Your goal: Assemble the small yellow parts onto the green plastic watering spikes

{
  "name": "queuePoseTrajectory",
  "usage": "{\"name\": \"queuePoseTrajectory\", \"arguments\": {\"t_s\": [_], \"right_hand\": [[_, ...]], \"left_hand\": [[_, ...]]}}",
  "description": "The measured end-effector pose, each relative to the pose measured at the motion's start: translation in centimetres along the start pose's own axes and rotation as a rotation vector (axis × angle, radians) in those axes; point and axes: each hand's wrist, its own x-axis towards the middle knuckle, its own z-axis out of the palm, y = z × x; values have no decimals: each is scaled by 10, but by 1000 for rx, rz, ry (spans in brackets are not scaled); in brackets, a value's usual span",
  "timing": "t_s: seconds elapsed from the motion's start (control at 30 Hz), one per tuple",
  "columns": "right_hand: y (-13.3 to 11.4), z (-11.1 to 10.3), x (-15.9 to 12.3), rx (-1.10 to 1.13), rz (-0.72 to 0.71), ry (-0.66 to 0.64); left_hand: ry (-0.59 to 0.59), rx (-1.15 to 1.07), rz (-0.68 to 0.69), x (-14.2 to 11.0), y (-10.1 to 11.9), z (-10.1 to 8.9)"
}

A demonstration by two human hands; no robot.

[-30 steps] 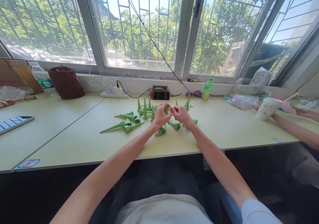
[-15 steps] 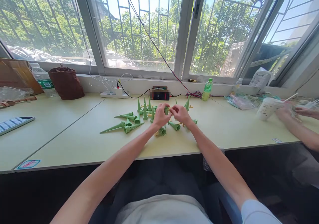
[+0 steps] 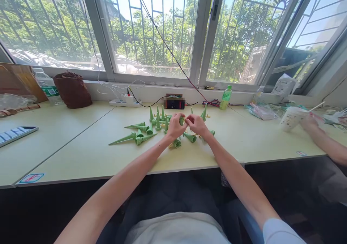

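Observation:
My left hand (image 3: pixel 175 127) is closed around a green plastic plant-watering spike (image 3: pixel 181 120), most of it hidden by the fingers. My right hand (image 3: pixel 198 125) meets it from the right, thumb and fingertips pinched at the spike's side. What sits in that pinch is too small to make out. Left of the hands, several like spikes stand point up, one of them a tall spike (image 3: pixel 157 121). Others lie on their sides, such as a long spike (image 3: pixel 122 139). Below the hands rest a spike with its open end toward me (image 3: pixel 177 143) and another spike (image 3: pixel 189 137). Small yellow pieces (image 3: pixel 208 116) show among them.
On the pale table (image 3: pixel 94 161) a propped phone (image 3: pixel 175 103) stands behind the spikes, near a green bottle (image 3: pixel 225 98). A power strip (image 3: pixel 124 102) and brown bag (image 3: pixel 72 90) are at the back left. Right, a co-worker's arm (image 3: pixel 322 137) reaches beside a white cup (image 3: pixel 293 119).
My hands stay in nearly the same place, with only slight finger movement. At the right, the co-worker's near hand has shifted behind the cup, and their other hand has left view.

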Motion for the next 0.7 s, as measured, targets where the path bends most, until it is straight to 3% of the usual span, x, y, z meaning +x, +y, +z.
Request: {"name": "queuePoseTrajectory", "arguments": {"t_s": [0.2,0.7], "right_hand": [[2,0,1,-100,3,-37],[3,1,1,-114,-7,-49]], "left_hand": [[-14,10,27,-1,2,0],[-23,30,-12,-3,2,-1]]}}
